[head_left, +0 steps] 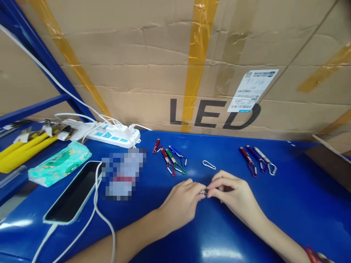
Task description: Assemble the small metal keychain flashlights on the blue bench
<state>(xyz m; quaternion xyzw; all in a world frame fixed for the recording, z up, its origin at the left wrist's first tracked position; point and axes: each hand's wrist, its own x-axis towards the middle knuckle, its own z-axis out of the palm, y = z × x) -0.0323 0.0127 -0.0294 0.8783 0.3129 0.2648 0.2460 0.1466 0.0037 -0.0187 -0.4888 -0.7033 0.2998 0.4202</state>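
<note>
Both hands (208, 195) on sm. silver part (203, 191)

Blue table (301, 204) carries all. Just beyond the pinch: loose silver carabiner (208, 164). Beyond-left: four keychain lights (171, 157). Beyond-right: three more keychain lights (257, 160). Far left: phone (72, 193), tissue pack (59, 163), power strip (115, 136).

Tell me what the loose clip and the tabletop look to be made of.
Loose clip: bare silvery metal wire, judging by its thin bright outline. Tabletop: smooth glossy blue surface, painted metal or laminate; it mirrors the overhead lights. Both hands pinch a small silvery part, probably metal.
</note>
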